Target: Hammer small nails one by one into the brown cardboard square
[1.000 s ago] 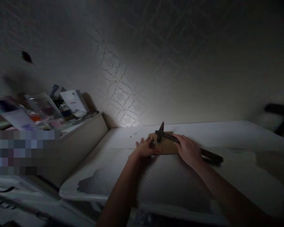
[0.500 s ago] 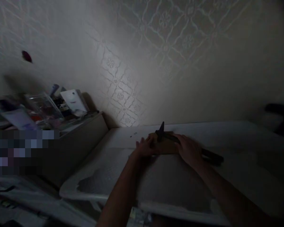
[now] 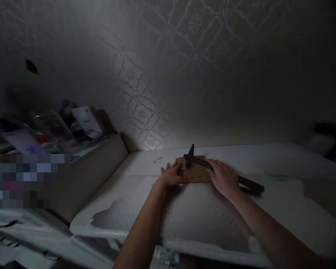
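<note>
A hammer (image 3: 250, 184) with a dark head lies slantwise over a brown board (image 3: 198, 173) on the white table. My right hand (image 3: 224, 177) is wrapped round its handle, between the head and the handle's end. The hammer head stands above the board's left part. My left hand (image 3: 172, 175) rests at the board's left edge with its fingers spread, the thumb along the near side. A small light thing, too small to make out, shows on the board beside the left fingers. Several tiny dark pieces (image 3: 158, 160) lie on the table behind my left hand.
At the left, a raised cabinet (image 3: 98, 168) carries a white box (image 3: 86, 120), a clear plastic case (image 3: 53, 127) and other clutter. A patterned wall (image 3: 226, 93) rises behind the table (image 3: 140, 164). A dark object (image 3: 332, 130) is at the far right.
The light has changed: the table and arms look brighter, the wall darker. Both hands and the hammer remain in nearly the same place.
</note>
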Motion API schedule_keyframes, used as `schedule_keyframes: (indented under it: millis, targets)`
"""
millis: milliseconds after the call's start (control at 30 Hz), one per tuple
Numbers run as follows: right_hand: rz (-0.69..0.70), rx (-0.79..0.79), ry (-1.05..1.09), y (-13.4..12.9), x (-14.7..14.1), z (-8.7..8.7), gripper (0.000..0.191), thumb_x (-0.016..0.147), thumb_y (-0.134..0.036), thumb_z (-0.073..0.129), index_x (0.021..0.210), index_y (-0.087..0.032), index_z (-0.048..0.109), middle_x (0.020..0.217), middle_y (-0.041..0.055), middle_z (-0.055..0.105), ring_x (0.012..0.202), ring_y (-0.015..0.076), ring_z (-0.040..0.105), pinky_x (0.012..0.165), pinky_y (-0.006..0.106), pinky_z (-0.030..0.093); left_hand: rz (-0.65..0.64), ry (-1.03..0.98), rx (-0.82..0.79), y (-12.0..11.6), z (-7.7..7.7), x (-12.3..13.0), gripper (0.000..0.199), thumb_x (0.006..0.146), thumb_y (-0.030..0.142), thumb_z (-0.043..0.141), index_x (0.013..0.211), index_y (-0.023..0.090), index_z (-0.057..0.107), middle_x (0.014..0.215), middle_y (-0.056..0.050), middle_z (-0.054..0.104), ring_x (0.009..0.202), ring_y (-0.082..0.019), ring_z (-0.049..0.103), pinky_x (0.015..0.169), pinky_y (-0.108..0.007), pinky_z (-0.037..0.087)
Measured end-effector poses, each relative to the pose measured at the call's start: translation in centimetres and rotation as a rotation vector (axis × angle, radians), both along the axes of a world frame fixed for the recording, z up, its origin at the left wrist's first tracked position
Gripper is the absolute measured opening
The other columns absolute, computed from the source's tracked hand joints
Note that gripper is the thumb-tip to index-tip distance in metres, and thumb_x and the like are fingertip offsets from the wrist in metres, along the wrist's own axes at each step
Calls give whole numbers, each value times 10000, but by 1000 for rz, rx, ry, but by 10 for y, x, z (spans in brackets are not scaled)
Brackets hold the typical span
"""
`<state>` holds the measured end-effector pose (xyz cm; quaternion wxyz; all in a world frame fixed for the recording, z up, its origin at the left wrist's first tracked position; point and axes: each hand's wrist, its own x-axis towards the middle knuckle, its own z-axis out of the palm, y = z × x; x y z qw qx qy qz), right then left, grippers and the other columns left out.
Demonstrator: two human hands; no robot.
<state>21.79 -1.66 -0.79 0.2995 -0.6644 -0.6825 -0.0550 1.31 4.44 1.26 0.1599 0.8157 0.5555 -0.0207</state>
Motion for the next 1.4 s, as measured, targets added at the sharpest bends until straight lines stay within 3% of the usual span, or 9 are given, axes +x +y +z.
schedule_keyframes:
  millis: [1233,1400]
  targets:
    - [36,78,-5,-3,3,5,360,888,-179,432,1232,-260,500,1069,41,618,935,203,585,764,309,419,4,-35,-4,0,0,0,980,671,791,403,1464,288,122,1537,-26,56,1376,-399,-9,1054,-641,10]
    - [67,35,-8,-2,5,2,342,883,-169,438,1209,-240,515,1078,41,620,952,204,577,781,313,420,-3,-46,2,0,1,0,964,672,793,401,1459,302,139,1536,-17,57,1371,-413,13,1060,-629,2]
